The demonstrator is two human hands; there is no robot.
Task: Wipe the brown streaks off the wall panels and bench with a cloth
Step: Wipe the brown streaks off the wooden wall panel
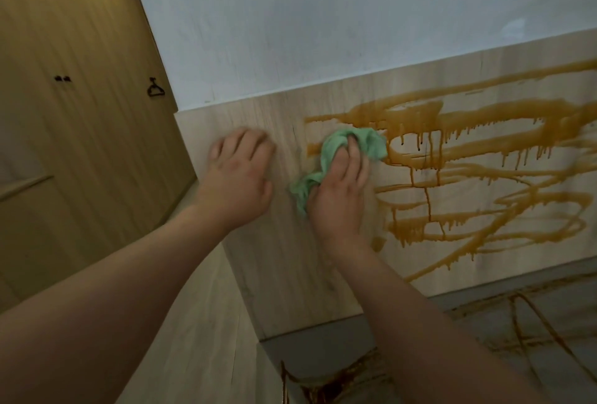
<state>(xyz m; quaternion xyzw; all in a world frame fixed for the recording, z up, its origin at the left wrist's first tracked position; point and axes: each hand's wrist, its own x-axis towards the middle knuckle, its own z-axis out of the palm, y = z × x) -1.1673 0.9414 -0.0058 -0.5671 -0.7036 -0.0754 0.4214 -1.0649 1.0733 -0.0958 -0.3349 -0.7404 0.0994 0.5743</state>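
R hand (339, 190) grips green cloth (352, 146), fingers curled round it, pressed on wood wall panel (284, 261) at left edge of brown streaks (468, 151) | L hand (239, 177) flat on panel, fingers relaxed, just left of cloth | both arms reach fwd | streaks also on grey bench (549, 306) below

The grey bench (571, 310) is running along the foot of the wooden wall panel (284, 258). Thin brown streaks (529, 316) are lying criss-crossed on its top. A darker brown patch (326, 387) is sitting at its near left end.
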